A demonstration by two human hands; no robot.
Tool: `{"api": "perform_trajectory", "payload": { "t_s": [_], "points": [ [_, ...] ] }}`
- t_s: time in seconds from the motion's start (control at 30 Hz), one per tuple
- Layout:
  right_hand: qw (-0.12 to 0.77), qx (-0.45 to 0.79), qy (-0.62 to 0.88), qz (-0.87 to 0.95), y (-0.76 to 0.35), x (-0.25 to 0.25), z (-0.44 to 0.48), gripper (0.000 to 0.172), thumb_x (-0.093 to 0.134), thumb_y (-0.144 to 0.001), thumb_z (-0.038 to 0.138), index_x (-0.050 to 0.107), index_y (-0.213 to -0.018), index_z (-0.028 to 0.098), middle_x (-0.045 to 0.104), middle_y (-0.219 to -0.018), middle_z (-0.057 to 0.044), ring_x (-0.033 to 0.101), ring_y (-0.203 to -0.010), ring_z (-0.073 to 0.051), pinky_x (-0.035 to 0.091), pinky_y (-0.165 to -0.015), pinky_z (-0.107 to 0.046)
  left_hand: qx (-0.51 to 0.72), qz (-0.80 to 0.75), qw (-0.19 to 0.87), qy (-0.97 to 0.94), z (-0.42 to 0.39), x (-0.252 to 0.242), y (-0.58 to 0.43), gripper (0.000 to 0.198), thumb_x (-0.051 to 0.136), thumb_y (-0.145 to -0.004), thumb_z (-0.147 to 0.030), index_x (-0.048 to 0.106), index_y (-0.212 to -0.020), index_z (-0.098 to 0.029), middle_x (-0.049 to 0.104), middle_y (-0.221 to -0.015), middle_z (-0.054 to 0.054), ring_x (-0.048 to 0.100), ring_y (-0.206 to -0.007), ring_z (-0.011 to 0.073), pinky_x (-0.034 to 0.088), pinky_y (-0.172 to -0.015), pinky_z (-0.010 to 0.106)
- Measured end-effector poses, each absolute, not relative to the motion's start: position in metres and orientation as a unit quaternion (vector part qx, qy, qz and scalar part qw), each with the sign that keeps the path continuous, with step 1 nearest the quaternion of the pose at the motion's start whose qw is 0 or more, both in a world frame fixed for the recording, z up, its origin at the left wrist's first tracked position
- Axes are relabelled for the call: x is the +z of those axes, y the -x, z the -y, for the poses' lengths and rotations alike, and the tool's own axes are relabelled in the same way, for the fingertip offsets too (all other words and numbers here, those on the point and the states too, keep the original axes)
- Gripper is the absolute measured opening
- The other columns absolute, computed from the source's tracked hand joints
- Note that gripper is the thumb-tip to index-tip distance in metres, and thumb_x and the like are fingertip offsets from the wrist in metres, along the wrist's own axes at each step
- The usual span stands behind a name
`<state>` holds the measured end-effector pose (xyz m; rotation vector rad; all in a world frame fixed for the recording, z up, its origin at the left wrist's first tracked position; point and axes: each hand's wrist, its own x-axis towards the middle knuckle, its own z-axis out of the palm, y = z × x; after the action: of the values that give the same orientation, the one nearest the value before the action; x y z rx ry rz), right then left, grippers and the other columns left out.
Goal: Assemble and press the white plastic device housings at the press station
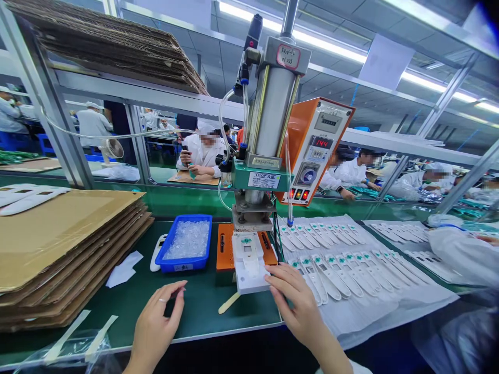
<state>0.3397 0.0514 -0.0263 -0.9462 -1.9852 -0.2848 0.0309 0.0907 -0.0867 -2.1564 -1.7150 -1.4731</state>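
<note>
My right hand (298, 306) has its fingertips and thumb at the right edge of a white jig block (251, 280), gripping that edge. In the block lies a white plastic casing (248, 248) with a small square window and a green mark, below the head of a bench press (253, 208). Left of the press, my left hand (158, 324) hovers over the table's front edge, fingers loosely curved, thumb and forefinger tips close together with nothing visible between them. A cream-coloured flat stick (229, 303) lies between the hands, partly beneath the block.
A blue tray (183, 267) holds small clear pieces. Cardboard sheets (70, 228) are stacked at left, near paper scraps (125, 269). Rows of white casings (335, 275) lie on a white sheet (390, 311) at right. An orange control box (312, 150) adjoins the press. Co-workers sit opposite.
</note>
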Motion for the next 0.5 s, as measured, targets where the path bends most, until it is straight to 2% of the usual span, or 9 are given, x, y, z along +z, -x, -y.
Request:
{"api": "perform_trajectory", "payload": {
  "t_s": [0.2, 0.33, 0.5],
  "points": [
    [0.447, -0.156, 0.481, 0.738, -0.397, -0.051, -0.029, 0.023, 0.053, -0.091, 0.011, 0.063, -0.108, 0.023, 0.069, -0.106, -0.004, 0.062, -0.102, -0.018, 0.054, -0.087, -0.036, -0.542, 0.478, -0.038, 0.69, -0.062, -0.077, -0.053, 0.013, 0.053, -0.09, -0.03, 0.062, -0.099, -0.027, 0.068, -0.095, 0.001, 0.067, -0.084, 0.0143, 0.056, -0.069, 0.021],
    [0.39, -0.222, 0.538, 0.714, -0.429, -0.066, -0.025, 0.017, 0.054, -0.092, 0.015, 0.066, -0.103, 0.021, 0.071, -0.097, -0.003, 0.062, -0.096, -0.02, 0.053, -0.084, -0.039, -0.538, 0.411, -0.052, 0.733, -0.057, -0.062, -0.079, 0.014, 0.053, -0.091, -0.026, 0.061, -0.102, -0.026, 0.066, -0.1, 0.001, 0.066, -0.09, 0.0134, 0.055, -0.076, 0.021],
    [0.31, -0.258, 0.561, 0.723, -0.442, -0.083, -0.024, 0.021, 0.047, -0.094, 0.015, 0.067, -0.101, 0.02, 0.071, -0.096, -0.004, 0.061, -0.099, -0.022, 0.049, -0.085, -0.041, -0.516, 0.366, -0.014, 0.774, -0.068, -0.045, -0.107, 0.02, 0.053, -0.091, -0.029, 0.061, -0.109, -0.027, 0.068, -0.104, 0.001, 0.064, -0.1, 0.0163, 0.054, -0.088, 0.028]
  ]
}}
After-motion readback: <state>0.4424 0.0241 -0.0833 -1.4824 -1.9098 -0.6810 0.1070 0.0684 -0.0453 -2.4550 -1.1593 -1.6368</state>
